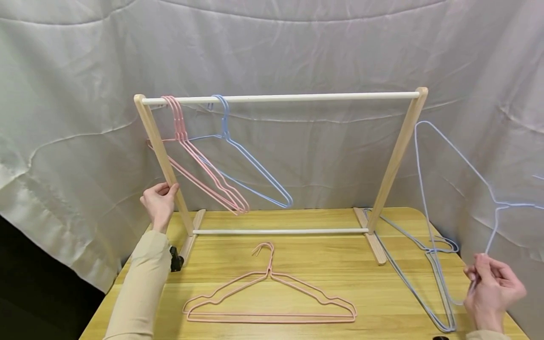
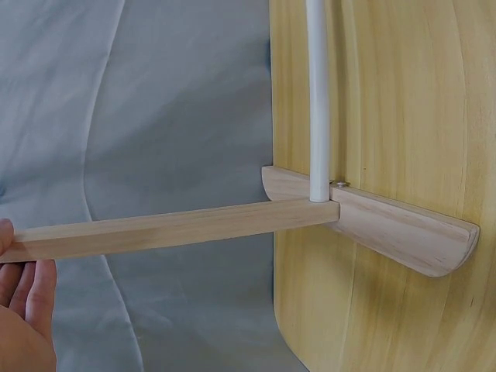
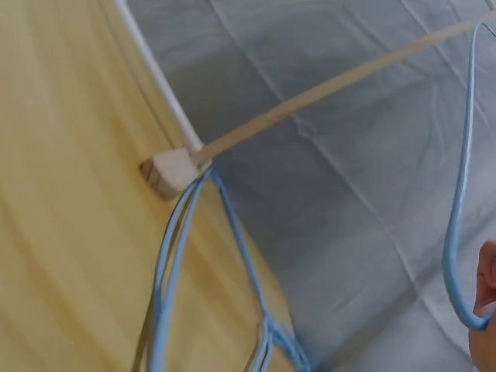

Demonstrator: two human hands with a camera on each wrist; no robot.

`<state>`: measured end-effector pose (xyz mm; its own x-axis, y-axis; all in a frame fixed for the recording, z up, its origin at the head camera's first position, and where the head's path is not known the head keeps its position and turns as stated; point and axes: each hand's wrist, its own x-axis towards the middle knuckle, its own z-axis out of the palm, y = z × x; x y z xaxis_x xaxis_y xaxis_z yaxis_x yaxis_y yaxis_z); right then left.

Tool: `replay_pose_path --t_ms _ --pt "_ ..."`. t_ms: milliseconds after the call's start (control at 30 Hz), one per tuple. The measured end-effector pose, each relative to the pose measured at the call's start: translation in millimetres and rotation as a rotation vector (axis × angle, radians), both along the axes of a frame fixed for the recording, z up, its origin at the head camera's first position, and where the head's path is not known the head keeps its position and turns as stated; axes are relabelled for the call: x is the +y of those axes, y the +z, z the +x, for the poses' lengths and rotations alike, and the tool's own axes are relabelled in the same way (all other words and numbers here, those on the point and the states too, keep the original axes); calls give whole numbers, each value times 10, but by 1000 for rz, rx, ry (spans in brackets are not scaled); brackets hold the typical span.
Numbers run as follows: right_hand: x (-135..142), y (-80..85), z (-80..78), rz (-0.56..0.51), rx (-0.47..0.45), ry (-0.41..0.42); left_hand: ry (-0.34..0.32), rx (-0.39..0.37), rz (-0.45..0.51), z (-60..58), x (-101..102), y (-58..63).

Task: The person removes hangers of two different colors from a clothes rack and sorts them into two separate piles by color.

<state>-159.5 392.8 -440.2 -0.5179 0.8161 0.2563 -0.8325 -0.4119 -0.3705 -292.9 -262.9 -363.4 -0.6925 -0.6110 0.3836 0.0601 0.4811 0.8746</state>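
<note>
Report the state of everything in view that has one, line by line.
Rack: upright on the table
Hung pink hangers: hooked over the top rail
Hung blue hangers: hooked over the top rail
Loose pink hangers: lying on the table, overlapping
Loose blue hangers: lying on the table
Raised blue hanger: held up
Right hand: gripping that hanger
Left hand: gripping the left post
Curtain: hanging, creased

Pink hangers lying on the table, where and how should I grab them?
Probably pinch the pink hangers at their necks, just below the hooks, from above. They lie flat, hooks toward the rack; their necks sit together, and that grip should leave the hooks free.
</note>
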Motion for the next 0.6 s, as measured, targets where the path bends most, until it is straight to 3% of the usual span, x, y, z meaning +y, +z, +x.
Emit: replay_pose_path --t_ms 333,600 --pt "129 -319 67 119 -286 -67 -31 -12 27 6 -11 7" --pt "220 -495 136 198 -597 -11 -61 13 54 11 -10 11"
